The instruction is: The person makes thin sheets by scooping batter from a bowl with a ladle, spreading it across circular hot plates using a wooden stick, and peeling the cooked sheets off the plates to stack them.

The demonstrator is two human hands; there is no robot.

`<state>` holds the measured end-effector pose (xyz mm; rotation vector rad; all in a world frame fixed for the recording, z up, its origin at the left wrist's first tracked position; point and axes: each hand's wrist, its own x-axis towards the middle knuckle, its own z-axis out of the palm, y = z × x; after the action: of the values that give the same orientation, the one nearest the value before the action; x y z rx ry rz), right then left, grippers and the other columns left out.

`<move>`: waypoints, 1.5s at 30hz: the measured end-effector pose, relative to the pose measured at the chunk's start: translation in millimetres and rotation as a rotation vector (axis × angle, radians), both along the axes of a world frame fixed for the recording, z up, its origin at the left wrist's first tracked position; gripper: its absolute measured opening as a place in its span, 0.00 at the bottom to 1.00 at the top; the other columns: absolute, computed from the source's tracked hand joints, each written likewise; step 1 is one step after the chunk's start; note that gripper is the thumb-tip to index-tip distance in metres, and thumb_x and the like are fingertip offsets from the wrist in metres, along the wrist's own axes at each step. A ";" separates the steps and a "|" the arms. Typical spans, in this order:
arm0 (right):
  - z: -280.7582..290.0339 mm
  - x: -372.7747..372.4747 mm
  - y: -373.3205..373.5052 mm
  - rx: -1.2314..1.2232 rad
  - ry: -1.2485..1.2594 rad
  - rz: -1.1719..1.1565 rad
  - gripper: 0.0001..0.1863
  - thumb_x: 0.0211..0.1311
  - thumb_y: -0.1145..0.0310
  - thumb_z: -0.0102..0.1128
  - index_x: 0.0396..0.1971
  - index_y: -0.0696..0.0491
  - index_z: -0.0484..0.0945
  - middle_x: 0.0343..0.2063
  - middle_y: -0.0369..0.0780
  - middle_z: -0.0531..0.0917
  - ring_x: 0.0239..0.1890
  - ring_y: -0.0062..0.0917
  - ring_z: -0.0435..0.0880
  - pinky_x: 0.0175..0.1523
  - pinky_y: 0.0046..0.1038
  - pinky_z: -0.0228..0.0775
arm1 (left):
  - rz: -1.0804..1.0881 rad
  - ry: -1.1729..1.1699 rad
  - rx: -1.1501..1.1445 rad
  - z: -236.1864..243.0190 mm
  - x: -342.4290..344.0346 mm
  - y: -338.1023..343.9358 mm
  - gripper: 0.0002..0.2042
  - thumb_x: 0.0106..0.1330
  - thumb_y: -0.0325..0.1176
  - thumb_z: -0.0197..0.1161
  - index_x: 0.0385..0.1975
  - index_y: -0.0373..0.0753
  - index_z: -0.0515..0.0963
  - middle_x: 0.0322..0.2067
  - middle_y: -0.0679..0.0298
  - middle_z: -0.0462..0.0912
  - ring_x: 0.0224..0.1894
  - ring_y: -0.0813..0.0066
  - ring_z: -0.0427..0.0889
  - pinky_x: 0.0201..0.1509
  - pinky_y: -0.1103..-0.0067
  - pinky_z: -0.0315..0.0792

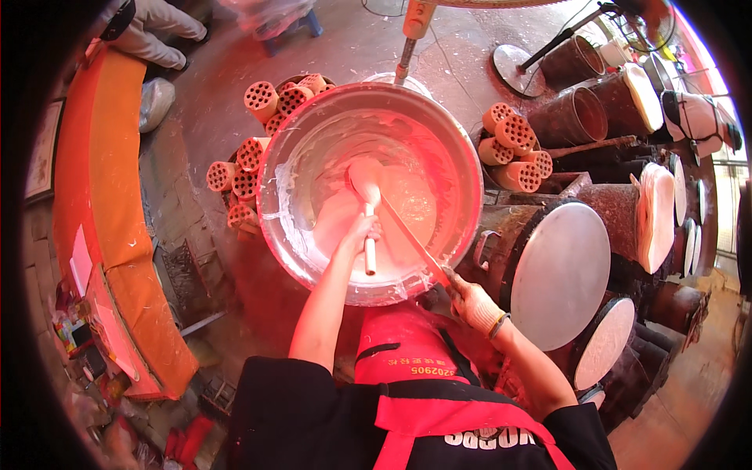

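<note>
A wide metal basin (270, 196) in front of me holds a thick, pale batter-like mixture (329, 223), tinted pink by the red light. My left hand (362, 232) is closed around the light handle of a ladle (364, 176). The ladle's coated bowl is over the mixture, and its handle end points back toward me. My right hand (474, 305), in a whitish knit glove, grips a long flat spatula (413, 244) near the basin's near right rim. The spatula's blade slants inward, its far end close to the ladle's bowl.
Perforated cylindrical briquettes (294, 100) are stacked left of the basin, more briquettes (517, 133) right. Metal drums with a round grey lid (560, 274) crowd the right. An orange-covered table (117, 196) runs along the left. A person's legs (160, 23) show at upper left.
</note>
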<state>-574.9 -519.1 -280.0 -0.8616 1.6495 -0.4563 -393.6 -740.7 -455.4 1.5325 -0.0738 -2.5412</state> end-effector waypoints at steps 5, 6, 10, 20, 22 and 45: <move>22.3 -5.3 57.2 -0.210 0.181 0.125 0.30 0.59 0.78 0.46 0.63 0.48 0.58 0.23 0.52 0.75 0.19 0.40 0.77 0.28 0.36 0.68 | 0.282 0.310 -0.118 63.2 -14.2 66.6 0.08 0.63 0.22 0.47 0.23 0.40 0.59 0.14 0.73 0.59 0.10 0.90 0.56 0.08 0.92 0.52; 25.2 -5.6 70.0 -0.221 0.224 0.159 0.31 0.59 0.77 0.47 0.64 0.46 0.56 0.19 0.48 0.75 0.17 0.36 0.75 0.27 0.34 0.68 | 0.282 0.317 -0.136 75.9 -13.8 76.7 0.08 0.63 0.22 0.47 0.23 0.40 0.59 0.14 0.73 0.59 0.10 0.90 0.56 0.08 0.92 0.52; 26.3 -3.7 115.7 -0.322 0.329 0.211 0.36 0.54 0.79 0.47 0.65 0.44 0.53 0.26 0.53 0.78 0.25 0.47 0.78 0.32 0.42 0.69 | 0.428 0.384 -0.130 145.8 -12.2 111.9 0.10 0.64 0.24 0.48 0.20 0.42 0.61 0.16 0.72 0.61 0.11 0.90 0.56 0.09 0.92 0.52; 68.2 -14.1 144.1 -0.713 0.567 0.354 0.45 0.46 0.78 0.51 0.67 0.43 0.47 0.31 0.44 0.77 0.32 0.39 0.78 0.35 0.41 0.70 | 0.441 0.556 -0.470 345.9 31.9 133.9 0.01 0.65 0.22 0.47 0.31 0.35 0.63 0.18 0.70 0.62 0.12 0.90 0.59 0.09 0.93 0.56; 91.3 -19.5 130.4 -0.739 0.673 0.345 0.44 0.45 0.78 0.51 0.67 0.43 0.50 0.32 0.44 0.77 0.32 0.39 0.78 0.36 0.40 0.71 | 0.366 0.588 -0.478 386.4 46.6 126.1 0.03 0.64 0.21 0.47 0.34 0.36 0.63 0.17 0.70 0.61 0.11 0.89 0.59 0.08 0.91 0.55; -2.8 79.4 174.6 -0.505 0.979 0.283 0.38 0.48 0.73 0.55 0.63 0.38 0.57 0.30 0.44 0.74 0.25 0.38 0.80 0.26 0.39 0.73 | -0.035 0.288 -0.261 296.5 105.8 33.3 0.05 0.63 0.22 0.47 0.28 0.40 0.61 0.14 0.72 0.61 0.10 0.87 0.59 0.08 0.89 0.55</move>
<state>-495.5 -344.5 -282.8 -1.8727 2.2639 -0.2526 -287.9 -707.4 -158.9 1.0710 -0.3800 -2.6250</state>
